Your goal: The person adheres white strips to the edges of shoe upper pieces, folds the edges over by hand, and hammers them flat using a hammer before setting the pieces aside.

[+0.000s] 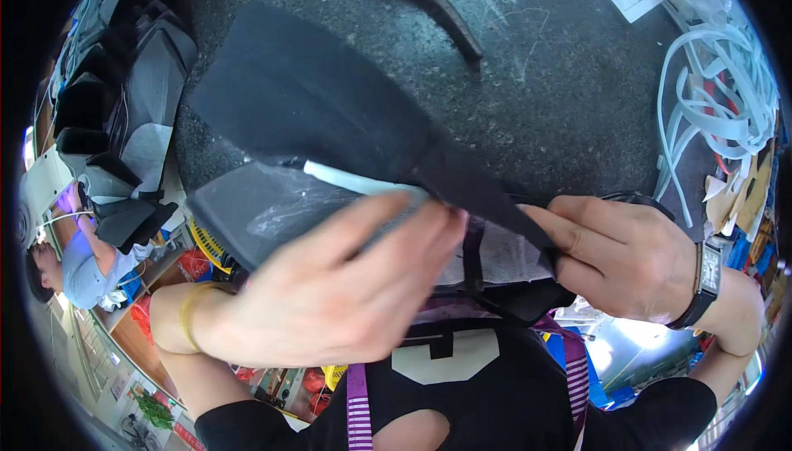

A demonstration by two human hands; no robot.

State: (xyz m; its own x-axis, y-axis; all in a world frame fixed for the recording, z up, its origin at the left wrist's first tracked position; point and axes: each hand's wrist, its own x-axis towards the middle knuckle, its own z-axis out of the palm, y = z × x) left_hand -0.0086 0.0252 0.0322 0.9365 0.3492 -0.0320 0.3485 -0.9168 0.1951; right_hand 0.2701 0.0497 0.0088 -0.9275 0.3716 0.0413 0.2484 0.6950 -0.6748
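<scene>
Two hands [346,278] [619,257] — black panel [305,92] tapering between.

Person wearing black top [528,385], short sleeves [668,410] ending above elbows. Large pale angular patch [474,366] with black marking standing out on chest. Two purple straps running over top: left strap [358,410] showing white cross-stripes on lower part, right strap [577,368] carrying similar pale stripes. Thin yellow band [191,315] circling left forearm near wrist. Black watch [709,278] with rectangular face wrapping right wrist. Left hand [338,282], right hand [623,255] both going bare.
</scene>
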